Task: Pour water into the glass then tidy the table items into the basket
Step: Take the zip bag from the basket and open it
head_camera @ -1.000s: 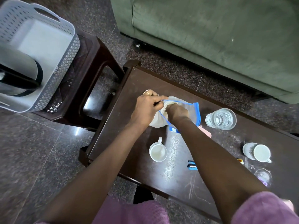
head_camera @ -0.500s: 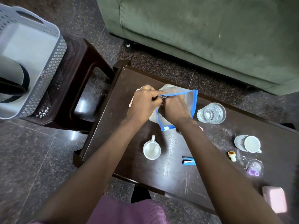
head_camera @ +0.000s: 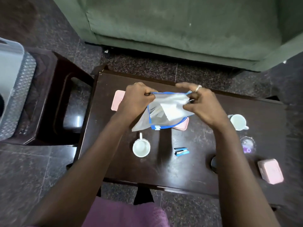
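Observation:
A clear plastic pouch with a blue zip edge hangs above the dark wooden table, with papers inside it. My left hand pinches its top left corner. My right hand pinches the top right edge, forefinger stretched out. A white mug stands below the pouch, a second white mug at the right. The grey perforated basket sits on a dark stool at the far left. The water glass is hidden behind my right hand.
On the table lie a blue stapler, a pink box at the right, a pink case at the left, another pink item under the pouch, a clear lid and a dark round object. A green sofa stands behind.
My hands have drawn apart along the pouch's top edge and lifted it. The view has shifted right, so the basket is mostly out of frame.

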A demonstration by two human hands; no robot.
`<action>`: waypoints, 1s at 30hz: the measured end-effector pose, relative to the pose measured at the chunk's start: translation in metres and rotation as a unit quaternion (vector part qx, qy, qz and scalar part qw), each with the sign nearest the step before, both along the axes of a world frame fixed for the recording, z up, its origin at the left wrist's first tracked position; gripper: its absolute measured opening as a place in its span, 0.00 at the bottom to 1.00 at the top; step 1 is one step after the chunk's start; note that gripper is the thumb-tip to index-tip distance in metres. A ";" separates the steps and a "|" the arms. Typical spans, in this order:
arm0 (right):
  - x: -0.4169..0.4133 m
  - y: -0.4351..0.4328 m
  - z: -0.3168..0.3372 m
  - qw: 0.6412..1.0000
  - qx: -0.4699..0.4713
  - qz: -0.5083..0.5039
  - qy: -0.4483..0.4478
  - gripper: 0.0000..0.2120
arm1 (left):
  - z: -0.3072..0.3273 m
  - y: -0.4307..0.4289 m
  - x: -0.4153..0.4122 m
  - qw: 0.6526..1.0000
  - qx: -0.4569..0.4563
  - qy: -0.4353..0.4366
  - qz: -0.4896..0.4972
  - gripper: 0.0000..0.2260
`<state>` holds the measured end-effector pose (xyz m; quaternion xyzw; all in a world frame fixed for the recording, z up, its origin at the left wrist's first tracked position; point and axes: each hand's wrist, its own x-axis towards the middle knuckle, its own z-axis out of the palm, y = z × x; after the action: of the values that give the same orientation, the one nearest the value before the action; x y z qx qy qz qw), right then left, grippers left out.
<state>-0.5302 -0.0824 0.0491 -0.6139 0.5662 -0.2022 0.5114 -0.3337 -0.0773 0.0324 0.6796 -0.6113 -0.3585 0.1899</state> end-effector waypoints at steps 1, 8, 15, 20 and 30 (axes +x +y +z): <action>-0.009 0.004 -0.004 0.998 0.021 -0.028 -0.052 0.25 | -0.001 0.001 -0.005 1.000 0.001 -0.001 -0.003 0.12; -0.043 0.032 -0.027 0.883 0.135 -0.270 -0.361 0.13 | 0.004 0.005 -0.039 0.999 0.006 0.003 -0.032 0.12; -0.051 0.045 -0.023 0.855 0.044 -0.325 -0.402 0.17 | 0.016 0.010 -0.061 0.998 0.029 0.042 -0.021 0.11; -0.066 0.056 -0.010 0.830 0.071 -0.290 -0.470 0.19 | 0.020 0.015 -0.074 0.989 0.089 0.118 -0.004 0.09; -0.107 0.089 -0.009 0.800 0.053 -0.436 -0.409 0.10 | 0.021 0.036 -0.120 0.978 0.135 0.149 -0.053 0.07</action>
<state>-0.6371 0.0064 0.0401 -0.1341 0.5225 -0.6059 0.5847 -0.4539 -0.0410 0.0536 0.6046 -0.5573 -0.5442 0.1665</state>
